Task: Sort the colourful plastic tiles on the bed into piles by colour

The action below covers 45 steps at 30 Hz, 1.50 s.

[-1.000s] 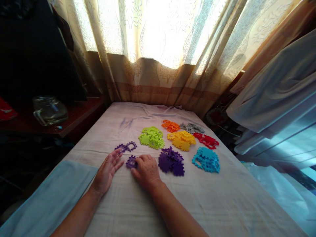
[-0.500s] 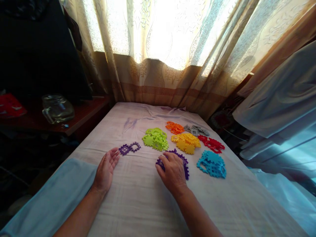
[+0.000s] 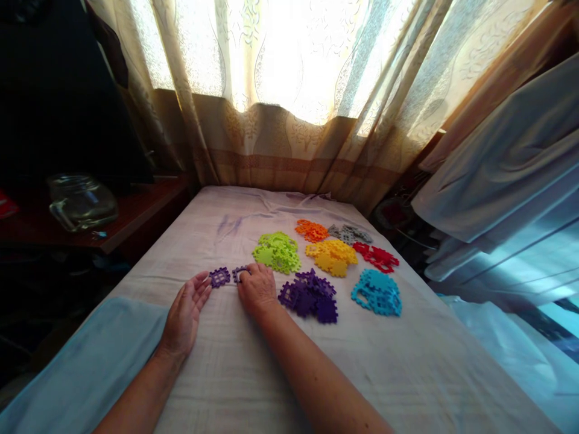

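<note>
My left hand (image 3: 184, 313) rests open, palm turned inward, its fingertips beside a purple square piece with a toothed edge (image 3: 219, 277). Just right of that piece, a second purple piece (image 3: 239, 274) lies partly under the fingers of my right hand (image 3: 259, 289), which are closed on it. A small gap parts the two pieces. To the right of my right hand is a purple pile (image 3: 310, 296). Beyond it lie green pieces (image 3: 277, 252) and yellow pieces (image 3: 332, 257).
Blue pieces (image 3: 377, 292), red pieces (image 3: 376, 257), orange pieces (image 3: 312, 231) and grey pieces (image 3: 350, 234) lie on the sheet-covered surface (image 3: 244, 374). A glass jug (image 3: 82, 202) stands on a brown table at left. Curtains (image 3: 280, 135) hang behind.
My right hand has moved left from the purple pile to the right-hand purple piece. The two purple pieces, touching before, now stand slightly apart. The view has shifted a little.
</note>
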### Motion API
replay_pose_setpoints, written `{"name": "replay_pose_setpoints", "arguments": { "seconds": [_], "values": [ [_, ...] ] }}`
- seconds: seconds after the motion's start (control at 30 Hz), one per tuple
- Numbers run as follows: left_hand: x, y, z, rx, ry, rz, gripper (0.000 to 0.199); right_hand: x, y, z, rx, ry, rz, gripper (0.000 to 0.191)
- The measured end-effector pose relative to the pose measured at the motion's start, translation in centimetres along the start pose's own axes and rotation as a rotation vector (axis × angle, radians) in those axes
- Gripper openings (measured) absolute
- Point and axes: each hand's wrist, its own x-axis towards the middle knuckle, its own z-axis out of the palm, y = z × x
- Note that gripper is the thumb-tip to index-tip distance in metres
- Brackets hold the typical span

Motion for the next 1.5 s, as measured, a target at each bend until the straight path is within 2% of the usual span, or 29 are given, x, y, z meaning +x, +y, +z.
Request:
{"name": "replay_pose_setpoints", "arguments": {
  "seconds": [0.17,0.27,0.47,0.6,0.7,0.8,0.9,1.07,1.2,1.33,1.5],
  "values": [
    [0.0,0.1,0.0,0.001,0.006,-0.003,0.056,-0.9,0.7,0.1,-0.03,0.041,-0.05,0.019],
    [0.1,0.0,-0.1,0.012,-0.001,0.002,0.054,-2.0,1.6,-0.6,-0.018,0.118,-0.043,0.015],
    [0.2,-0.2,-0.3,0.043,-0.025,0.025,0.05,-6.6,6.5,-3.4,-0.026,0.333,0.115,0.009],
    [0.2,-0.2,-0.2,0.036,-0.022,0.02,0.053,-9.3,9.9,-4.4,-0.062,0.347,0.217,0.01],
    [0.2,-0.1,-0.2,0.026,-0.015,0.019,0.052,-9.9,10.4,-4.7,-0.042,0.358,0.23,0.015],
    [0.2,-0.1,-0.2,0.009,-0.002,0.018,0.049,-9.0,8.9,-4.9,0.009,0.37,0.199,0.023],
    [0.1,-0.1,-0.1,-0.002,0.028,0.02,0.045,-6.8,6.1,-4.5,0.07,0.296,0.1,0.023],
    [0.1,0.1,0.0,-0.007,0.1,0.047,0.042,-1.9,0.6,-1.9,0.137,0.095,-0.095,0.027],
    [0.3,0.0,-0.4,-0.015,0.12,0.051,0.043,1.4,-2.6,-0.1,0.154,0.003,-0.079,0.041],
    [0.4,-0.2,-0.7,0.014,0.094,0.053,0.046,2.5,-3.8,0.9,0.137,-0.036,-0.06,0.032],
    [0.5,-0.2,-0.7,0.043,0.089,0.053,0.045,1.4,-2.7,1.1,0.143,0.029,-0.085,0.026]
  ]
}}
